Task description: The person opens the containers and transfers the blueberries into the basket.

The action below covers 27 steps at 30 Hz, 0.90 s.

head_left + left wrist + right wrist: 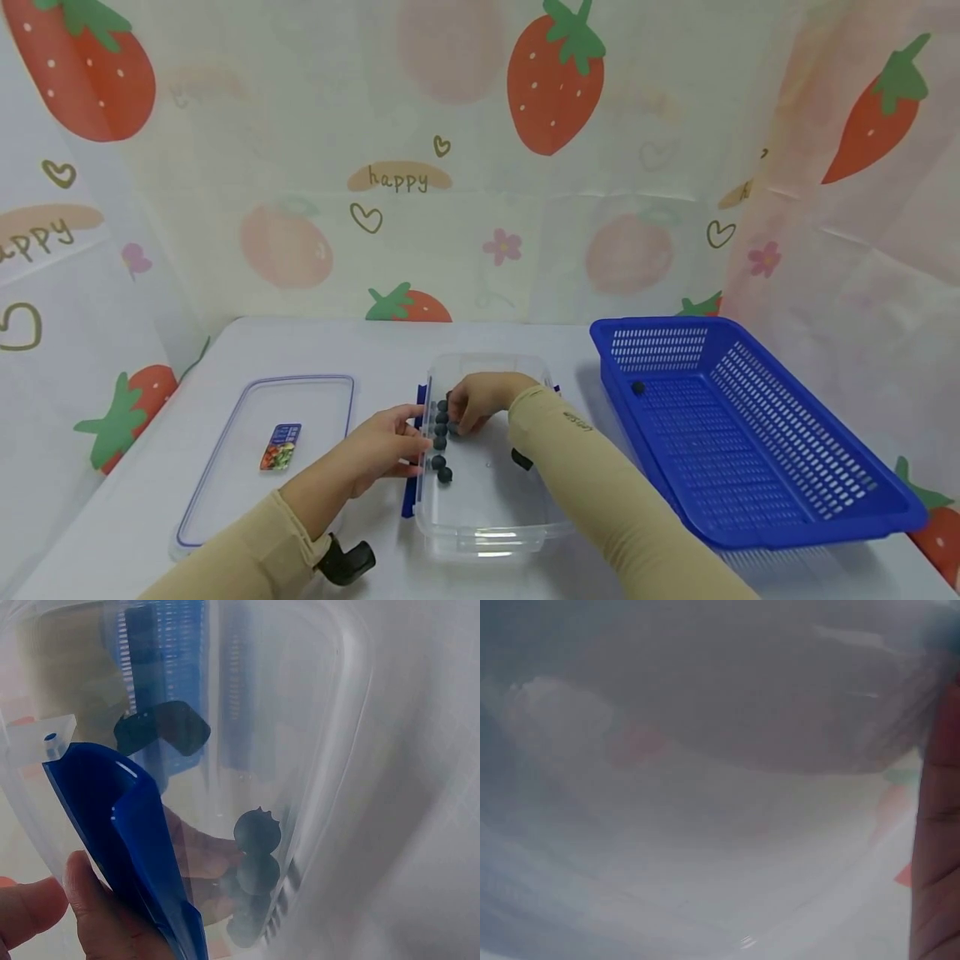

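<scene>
A clear plastic box (495, 531) stands on the white table, with a row of dark blueberries (440, 430) along its left inner wall. My left hand (381, 450) grips the box's left side near a blue clip latch (124, 825); its thumb and a finger show in the left wrist view. Inside the box, my right hand (483, 398) reaches down with curled fingers and pinches a blueberry (453, 427) beside the row, partly hidden by the fingers. Through the clear wall, the left wrist view shows stacked blueberries (257, 832). The right wrist view is blurred.
A blue plastic basket (750, 467) stands to the right, with one blueberry (638, 387) inside. On the left lies a clear lid (225, 492) with a blue seal and a small printed label (281, 447). A strawberry-patterned sheet (465, 208) hangs behind the table.
</scene>
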Tool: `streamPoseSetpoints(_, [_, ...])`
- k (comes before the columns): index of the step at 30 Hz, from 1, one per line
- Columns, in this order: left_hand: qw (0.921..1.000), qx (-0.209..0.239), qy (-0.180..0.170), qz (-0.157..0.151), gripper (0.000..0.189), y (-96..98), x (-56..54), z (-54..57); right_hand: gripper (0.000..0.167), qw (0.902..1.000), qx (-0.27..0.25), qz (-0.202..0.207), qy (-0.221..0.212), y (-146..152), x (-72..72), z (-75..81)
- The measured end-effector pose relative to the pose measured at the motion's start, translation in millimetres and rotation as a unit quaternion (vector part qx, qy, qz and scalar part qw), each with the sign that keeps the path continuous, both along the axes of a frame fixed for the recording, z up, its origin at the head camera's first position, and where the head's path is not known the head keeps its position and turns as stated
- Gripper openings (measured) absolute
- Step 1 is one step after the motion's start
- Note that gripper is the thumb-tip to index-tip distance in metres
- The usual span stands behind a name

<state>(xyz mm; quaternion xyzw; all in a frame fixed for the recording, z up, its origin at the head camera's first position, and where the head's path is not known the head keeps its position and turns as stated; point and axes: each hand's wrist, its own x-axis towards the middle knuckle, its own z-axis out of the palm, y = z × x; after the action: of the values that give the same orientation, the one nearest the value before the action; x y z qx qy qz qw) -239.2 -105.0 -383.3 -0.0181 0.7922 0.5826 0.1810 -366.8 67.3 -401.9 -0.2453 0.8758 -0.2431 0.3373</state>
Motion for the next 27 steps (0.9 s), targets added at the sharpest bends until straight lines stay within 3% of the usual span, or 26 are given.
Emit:
streamPoseSetpoints(9, [1.0,0.001,0.0,-0.001,0.059,0.5,0.4,2.6,0.013,0.9984,-0.033,0.005,-0.046,2.4,-2.6,3.4])
streamPoseSetpoints(16, [1.0,0.005,-0.008,0.0,0.06,-1.4,0.2,2.8,0.012,0.9983,-0.051,-0.003,-0.028,2.5,-3.0,13.8])
streamPoseSetpoints(27, [0.9992,0.029,-0.029,-0.003,0.059,-5.2,-3.4,0.7,0.012,0.9964,-0.08,-0.027,-0.006,19.9,-4.3,44.2])
